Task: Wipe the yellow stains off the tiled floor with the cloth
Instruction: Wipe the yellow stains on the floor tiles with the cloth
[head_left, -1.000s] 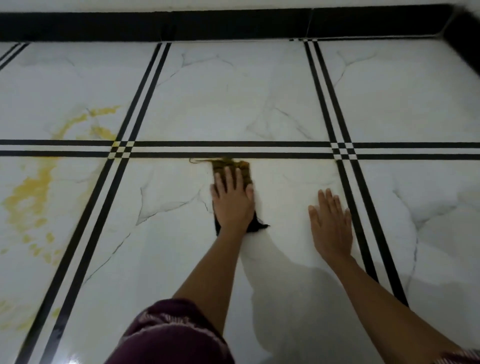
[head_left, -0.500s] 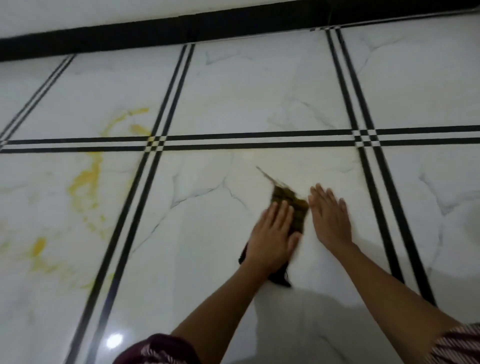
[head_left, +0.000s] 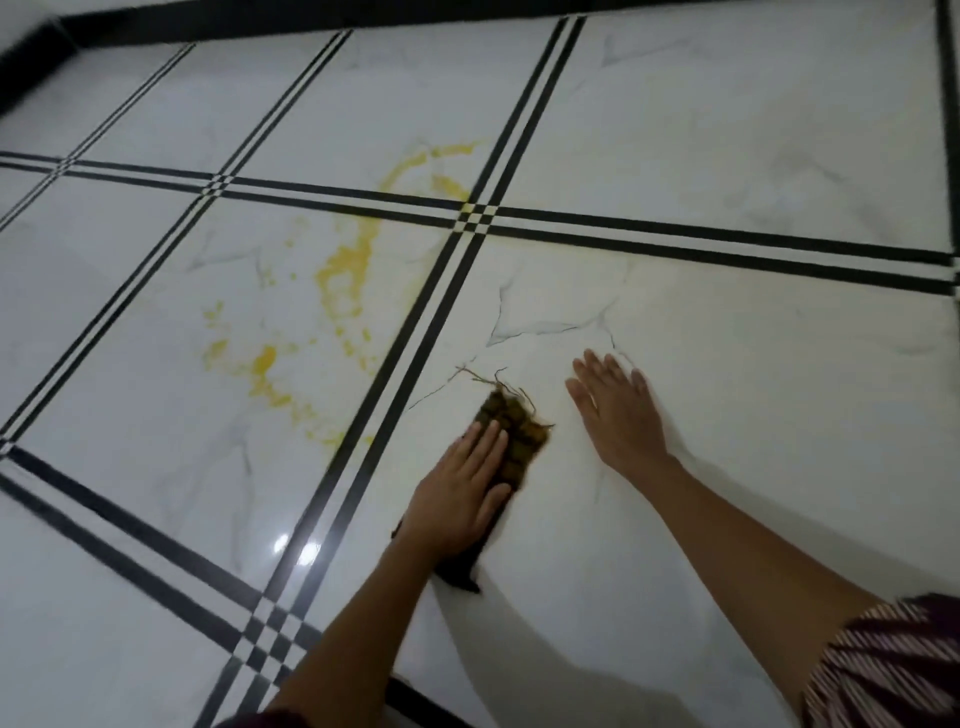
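The cloth (head_left: 519, 436) is pressed flat to the floor (head_left: 769, 374) under the left hand (head_left: 460, 493). The fingers (head_left: 488, 441) are held straight and close together on top of it, not curled round it. The cloth's far end is left uncovered beyond the fingertips and is seen soiled yellow-brown, with frayed threads trailing out ahead. Its dark near end is seen sticking out beside the wrist.

The right hand (head_left: 618, 415) is laid palm down on bare tile just to the right of the cloth, apart from it. Its fingers are spread and straight, and nothing is held in it.

The stains (head_left: 343, 270) are found to the left of the left hand, past the double black lines (head_left: 415, 332) that edge this tile. They are scattered in blotches and streaks over the neighbouring tile. More yellow is seen farther ahead and left, on the tile beyond the crossing of the lines. The cloth is kept to the hands' own tile, clear of the yellow.

Two bright glints (head_left: 296, 545) are reflected in the tile left of the left forearm. A striped sleeve (head_left: 893, 670) is seen on the right arm. A black skirting (head_left: 311, 15) is seen along the far edge of the floor.
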